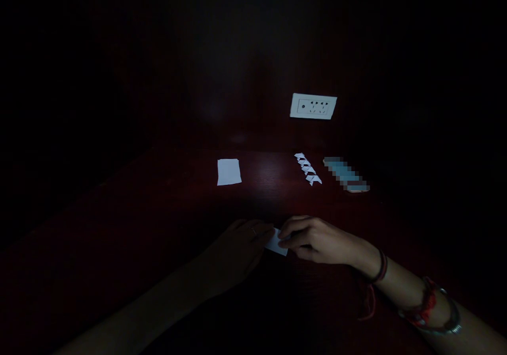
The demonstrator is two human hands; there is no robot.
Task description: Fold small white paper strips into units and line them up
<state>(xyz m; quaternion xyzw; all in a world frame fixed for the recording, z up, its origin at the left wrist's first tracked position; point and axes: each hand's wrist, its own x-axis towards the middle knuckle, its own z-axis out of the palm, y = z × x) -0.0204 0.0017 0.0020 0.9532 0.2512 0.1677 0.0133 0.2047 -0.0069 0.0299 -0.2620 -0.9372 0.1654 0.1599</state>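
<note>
A small piece of white paper (277, 243) lies on the dark red table between my two hands. Its left end is covered by the fingers of my left hand (241, 246), which is in deep shadow and wears a ring. From the other side, my right hand (311, 239) grips the paper, thumb and fingertips closed at its right edge. Farther back sits a flat stack of white paper sheets (228, 172). To the right of that stack is a slanting row of several small folded paper pieces (307, 168).
A phone (344, 175) with a blurred screen lies right of the folded pieces. On the back panel is a white power socket (313, 106). Bracelets (430, 305) circle my right forearm, and a red cord hangs beneath it. The surroundings are very dark.
</note>
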